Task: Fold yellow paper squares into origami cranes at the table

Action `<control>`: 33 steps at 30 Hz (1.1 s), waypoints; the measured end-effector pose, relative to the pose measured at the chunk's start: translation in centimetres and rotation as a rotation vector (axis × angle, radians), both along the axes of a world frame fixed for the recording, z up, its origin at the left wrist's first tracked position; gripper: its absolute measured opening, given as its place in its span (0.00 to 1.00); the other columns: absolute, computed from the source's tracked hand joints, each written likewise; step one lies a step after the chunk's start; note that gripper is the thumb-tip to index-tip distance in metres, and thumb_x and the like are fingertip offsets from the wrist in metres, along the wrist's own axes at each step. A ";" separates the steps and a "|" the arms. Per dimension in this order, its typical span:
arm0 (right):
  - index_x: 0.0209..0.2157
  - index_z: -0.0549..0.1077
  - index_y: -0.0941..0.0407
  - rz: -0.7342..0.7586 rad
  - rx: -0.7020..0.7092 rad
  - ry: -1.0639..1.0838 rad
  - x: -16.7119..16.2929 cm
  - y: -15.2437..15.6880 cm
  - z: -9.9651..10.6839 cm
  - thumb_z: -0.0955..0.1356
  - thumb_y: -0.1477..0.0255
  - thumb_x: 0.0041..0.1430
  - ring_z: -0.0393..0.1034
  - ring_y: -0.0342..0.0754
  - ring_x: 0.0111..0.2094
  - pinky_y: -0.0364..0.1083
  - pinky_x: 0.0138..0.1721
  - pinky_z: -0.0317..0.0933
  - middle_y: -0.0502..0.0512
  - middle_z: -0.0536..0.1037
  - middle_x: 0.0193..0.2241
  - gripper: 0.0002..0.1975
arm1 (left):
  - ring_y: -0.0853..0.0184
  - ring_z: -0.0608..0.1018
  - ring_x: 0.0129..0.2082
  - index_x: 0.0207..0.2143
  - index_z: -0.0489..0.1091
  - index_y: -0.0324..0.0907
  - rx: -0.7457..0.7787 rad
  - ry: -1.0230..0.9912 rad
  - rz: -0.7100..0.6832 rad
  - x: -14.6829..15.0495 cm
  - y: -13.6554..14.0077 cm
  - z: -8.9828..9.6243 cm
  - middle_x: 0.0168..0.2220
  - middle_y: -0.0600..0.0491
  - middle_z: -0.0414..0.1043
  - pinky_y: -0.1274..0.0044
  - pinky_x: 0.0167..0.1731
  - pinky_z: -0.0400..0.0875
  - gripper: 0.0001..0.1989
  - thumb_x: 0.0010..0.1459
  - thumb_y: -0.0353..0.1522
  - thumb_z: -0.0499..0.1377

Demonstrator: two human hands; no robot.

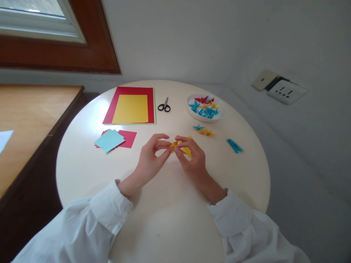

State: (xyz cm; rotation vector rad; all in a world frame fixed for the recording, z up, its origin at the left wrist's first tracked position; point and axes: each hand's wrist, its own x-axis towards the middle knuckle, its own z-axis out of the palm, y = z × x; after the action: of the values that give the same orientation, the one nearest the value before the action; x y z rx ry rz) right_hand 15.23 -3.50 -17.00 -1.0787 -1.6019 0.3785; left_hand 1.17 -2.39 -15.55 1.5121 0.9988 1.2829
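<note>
Between my fingertips is a small piece of folded yellow paper (173,145), pinched from both sides above the white table. My left hand (154,150) grips its left part with thumb and fingers closed. On the other side my right hand (192,155) pinches it the same way, covering some of the folds. Behind the right fingers shows more yellow paper (189,150); I cannot tell whether it belongs to the held piece. Just beyond my right hand, blue and yellow paper cranes (207,132) lie on the table.
A white dish (201,117) holds several red, blue and yellow cranes. Black-handled scissors (164,106) lie left of it. Large red and yellow sheets (130,109) are stacked at back left, with small light-blue and red squares (110,140) nearer. Folded blue strips (234,145) rest at right.
</note>
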 end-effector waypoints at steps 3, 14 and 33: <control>0.29 0.70 0.54 0.016 0.003 -0.006 0.0 0.0 0.0 0.66 0.75 0.54 0.72 0.48 0.43 0.51 0.46 0.64 0.56 0.77 0.39 0.02 | 0.67 0.79 0.35 0.37 0.63 0.41 0.000 -0.027 0.009 0.0 0.1 -0.2 0.31 0.51 0.76 0.75 0.38 0.74 0.12 0.50 0.31 0.61; 0.27 0.70 0.54 0.067 -0.104 0.157 0.0 0.3 -0.8 0.67 0.71 0.54 0.71 0.46 0.36 0.48 0.41 0.66 0.53 0.75 0.31 0.03 | 0.69 0.79 0.32 0.31 0.65 0.41 -0.008 -0.069 0.015 0.1 0.4 -0.3 0.30 0.54 0.72 0.77 0.36 0.74 0.08 0.48 0.30 0.62; 0.24 0.71 0.55 0.040 -0.226 0.220 -0.3 0.1 -0.4 0.68 0.71 0.49 0.69 0.44 0.28 0.46 0.33 0.65 0.51 0.75 0.24 0.03 | 0.68 0.74 0.28 0.25 0.72 0.39 -0.239 -0.026 -0.059 0.0 0.4 0.6 0.27 0.52 0.74 0.77 0.29 0.69 0.08 0.47 0.36 0.63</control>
State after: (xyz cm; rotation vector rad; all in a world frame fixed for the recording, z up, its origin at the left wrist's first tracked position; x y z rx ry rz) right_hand 14.93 -3.38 -17.38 -1.1330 -1.4097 0.6942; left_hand 1.21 -1.98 -14.97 1.3283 1.0436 1.0973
